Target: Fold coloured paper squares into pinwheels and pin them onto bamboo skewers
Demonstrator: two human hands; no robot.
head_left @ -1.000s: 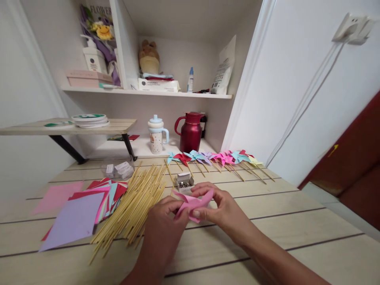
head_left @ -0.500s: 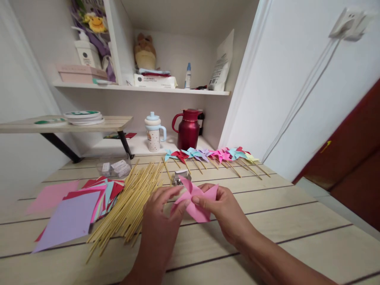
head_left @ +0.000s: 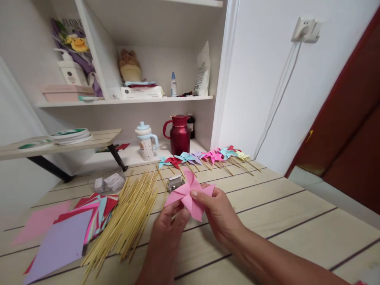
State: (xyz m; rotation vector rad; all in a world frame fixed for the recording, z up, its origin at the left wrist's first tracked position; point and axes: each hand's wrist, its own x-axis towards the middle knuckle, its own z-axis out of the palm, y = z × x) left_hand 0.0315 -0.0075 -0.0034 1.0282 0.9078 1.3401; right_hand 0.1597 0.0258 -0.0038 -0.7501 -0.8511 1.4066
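Observation:
A pink paper pinwheel (head_left: 190,194), with no stick showing on it, is held up over the table in front of me. My right hand (head_left: 218,208) pinches it, thumb pressed on its folded centre and fingers behind the right-hand blades. My left hand (head_left: 172,221) is at its lower left, fingers curled under the left blade and thumb by the bottom blade; the fingertips are partly hidden. Just behind the pinwheel stands a small open box (head_left: 175,183) of shiny metal pieces. Left of my left hand lies a loose pile of thin wooden sticks (head_left: 127,217).
Coloured paper sheets (head_left: 61,243) and small white boxes (head_left: 109,182) lie at the left. Finished pinwheels on sticks (head_left: 213,156) line the table's back edge. Behind them stand a red jug (head_left: 180,136) and a speckled cup (head_left: 146,146). A raised wooden stand (head_left: 103,136) is at the left.
My left hand has lowered from the pinwheel's upper left blade to beneath it, its thumb off the centre. The pinwheel now faces me more fully. The camera view has shifted right and upward.

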